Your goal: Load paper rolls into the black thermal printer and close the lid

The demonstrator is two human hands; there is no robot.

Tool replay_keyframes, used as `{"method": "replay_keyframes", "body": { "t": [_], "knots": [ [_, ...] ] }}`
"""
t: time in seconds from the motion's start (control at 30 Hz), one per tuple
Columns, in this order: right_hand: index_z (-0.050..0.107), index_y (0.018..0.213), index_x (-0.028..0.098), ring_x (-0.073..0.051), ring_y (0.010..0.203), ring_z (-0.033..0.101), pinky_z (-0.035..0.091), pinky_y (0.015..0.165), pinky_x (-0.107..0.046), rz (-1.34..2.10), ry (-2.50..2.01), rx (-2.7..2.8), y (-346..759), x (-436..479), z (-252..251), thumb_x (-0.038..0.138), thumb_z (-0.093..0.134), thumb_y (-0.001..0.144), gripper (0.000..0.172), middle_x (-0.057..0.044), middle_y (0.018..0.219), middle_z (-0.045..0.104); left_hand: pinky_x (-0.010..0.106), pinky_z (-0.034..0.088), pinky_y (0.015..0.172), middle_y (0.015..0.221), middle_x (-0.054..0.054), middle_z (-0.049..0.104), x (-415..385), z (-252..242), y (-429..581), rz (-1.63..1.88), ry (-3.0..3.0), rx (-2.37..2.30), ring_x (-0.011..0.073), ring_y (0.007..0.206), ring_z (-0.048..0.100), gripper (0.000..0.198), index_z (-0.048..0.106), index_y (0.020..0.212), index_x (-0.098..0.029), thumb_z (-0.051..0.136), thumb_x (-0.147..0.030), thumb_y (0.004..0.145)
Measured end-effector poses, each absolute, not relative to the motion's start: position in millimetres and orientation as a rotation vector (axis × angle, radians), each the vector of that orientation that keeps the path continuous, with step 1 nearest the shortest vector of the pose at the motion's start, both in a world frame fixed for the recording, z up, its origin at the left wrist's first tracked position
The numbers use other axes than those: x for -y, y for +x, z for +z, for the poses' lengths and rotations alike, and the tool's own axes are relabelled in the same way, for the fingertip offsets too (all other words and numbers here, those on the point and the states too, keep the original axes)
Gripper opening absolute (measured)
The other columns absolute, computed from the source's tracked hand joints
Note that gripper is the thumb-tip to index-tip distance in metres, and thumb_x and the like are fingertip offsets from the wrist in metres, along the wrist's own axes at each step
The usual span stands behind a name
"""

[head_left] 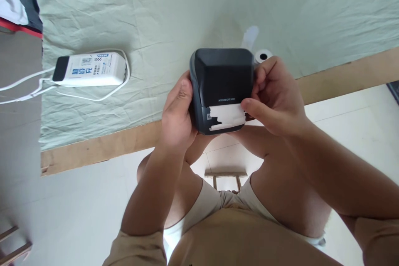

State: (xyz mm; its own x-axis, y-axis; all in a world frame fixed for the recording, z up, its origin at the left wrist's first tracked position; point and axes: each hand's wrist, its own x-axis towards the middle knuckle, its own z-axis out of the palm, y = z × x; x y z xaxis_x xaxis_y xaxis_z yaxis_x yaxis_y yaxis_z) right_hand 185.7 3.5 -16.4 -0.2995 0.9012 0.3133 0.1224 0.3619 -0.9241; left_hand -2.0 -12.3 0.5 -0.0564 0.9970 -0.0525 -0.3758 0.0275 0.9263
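Observation:
A black label printer [223,75] marked NIIMBOT is held over the table's near edge. My left hand [178,114] is closed around its left side, thumb along the edge. A torn white label [229,116] with ragged edges covers part of the printer's near face. My right hand [274,95] is closed at the printer's right side, its thumb tip on the label's upper right corner and its other fingers curled against the casing. Just beyond that hand lies a small white label roll [262,56]. A loose whitish strip [250,36] lies beside the roll, partly behind the printer.
A pale green cloth [156,16] covers the table, with a bare wooden edge [102,145] towards me. On the left sits a white power strip [93,69] with white cables [25,97]. A wooden stool rung [226,174] shows below, between my legs.

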Motion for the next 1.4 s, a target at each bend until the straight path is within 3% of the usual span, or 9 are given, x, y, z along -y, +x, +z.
{"method": "replay_keyframes", "body": {
  "t": [0.13,0.33,0.6,0.8,0.97,1.1,1.17,1.27,1.4],
  "knots": [
    [0.039,0.102,0.030,-0.005,0.042,0.031,0.036,0.038,-0.022,1.062,-0.946,1.715,187.3,-3.6,-14.7,0.045,0.068,0.095,0.034,0.012,0.062,0.032,0.037,0.060,0.100,0.095,0.004,0.071,12.3,1.1,-0.8,1.395,0.869,-0.996,0.0285,0.130,0.066,0.040,0.069,0.084,-0.023,0.064,-0.061,0.098],
    [0.041,0.102,0.031,-0.009,0.046,0.040,0.047,0.044,-0.027,1.027,-0.956,1.709,187.0,-5.4,-15.1,0.039,0.072,0.092,0.034,0.011,0.063,0.037,0.036,0.062,0.096,0.091,0.004,0.070,10.9,-1.4,2.1,1.421,0.870,-0.966,0.0290,0.128,0.067,0.044,0.071,0.086,-0.024,0.064,-0.065,0.096],
    [0.041,0.101,0.031,-0.008,0.045,0.035,0.037,0.040,-0.026,0.988,-0.928,1.761,190.3,-9.9,-12.2,0.049,0.078,0.088,0.043,0.012,0.064,0.039,0.036,0.061,0.093,0.085,0.004,0.067,10.6,2.2,2.5,1.388,0.858,-1.000,0.0290,0.121,0.069,0.039,0.068,0.084,-0.024,0.063,-0.059,0.098],
    [0.041,0.096,0.031,-0.007,0.038,0.038,0.031,0.032,-0.022,1.040,-0.878,1.687,191.1,-8.9,0.5,0.033,0.086,0.081,0.048,0.015,0.058,0.045,0.032,0.060,0.088,0.088,0.002,0.071,8.8,-2.9,0.7,1.392,0.868,-0.904,0.0235,0.104,0.072,0.032,0.072,0.088,-0.023,0.063,-0.052,0.101],
    [0.047,0.088,0.028,-0.009,0.041,0.053,0.036,0.034,-0.022,0.669,-0.817,1.563,179.4,-12.2,22.6,0.028,0.075,0.093,0.029,0.013,0.051,0.041,0.028,0.059,0.078,0.090,0.002,0.073,6.7,-7.0,-0.2,1.387,0.827,-0.896,0.0179,0.087,0.070,0.031,0.078,0.096,-0.024,0.062,-0.051,0.101],
    [0.047,0.080,0.026,-0.014,0.069,0.074,0.039,0.041,-0.024,0.374,-0.817,1.522,172.1,-22.3,34.7,0.027,0.072,0.093,0.028,0.005,0.067,0.048,0.028,0.059,0.076,0.092,0.003,0.074,6.8,-4.0,0.5,1.343,0.767,-0.881,0.0179,0.088,0.070,0.030,0.077,0.096,-0.025,0.062,-0.050,0.102],
    [0.050,0.081,0.025,-0.013,0.069,0.072,0.042,0.047,-0.026,0.309,-0.945,1.696,171.9,-25.1,37.7,0.022,0.069,0.090,0.021,0.004,0.077,0.060,0.026,0.059,0.075,0.090,0.002,0.073,6.8,-3.2,0.9,1.346,0.729,-0.883,0.0168,0.085,0.069,0.028,0.077,0.094,-0.025,0.063,-0.047,0.101],
    [0.062,0.088,0.026,-0.013,0.058,0.060,0.045,0.058,-0.030,0.176,-1.222,2.072,175.5,-26.5,41.4,0.021,0.067,0.086,0.008,0.005,0.071,0.064,0.024,0.058,0.074,0.084,0.000,0.070,6.4,-2.9,1.7,1.366,0.695,-0.876,0.0142,0.079,0.066,0.027,0.076,0.088,-0.024,0.065,-0.045,0.101],
    [0.071,0.105,0.029,-0.018,0.061,0.059,0.041,0.059,-0.032,0.107,-1.394,2.380,182.0,-30.6,46.9,0.031,0.067,0.086,0.019,0.001,0.069,0.066,0.028,0.060,0.078,0.086,0.002,0.069,7.3,0.9,2.8,1.320,0.671,-0.860,0.0175,0.087,0.069,0.035,0.073,0.090,-0.023,0.065,-0.055,0.099]
  ]
}}
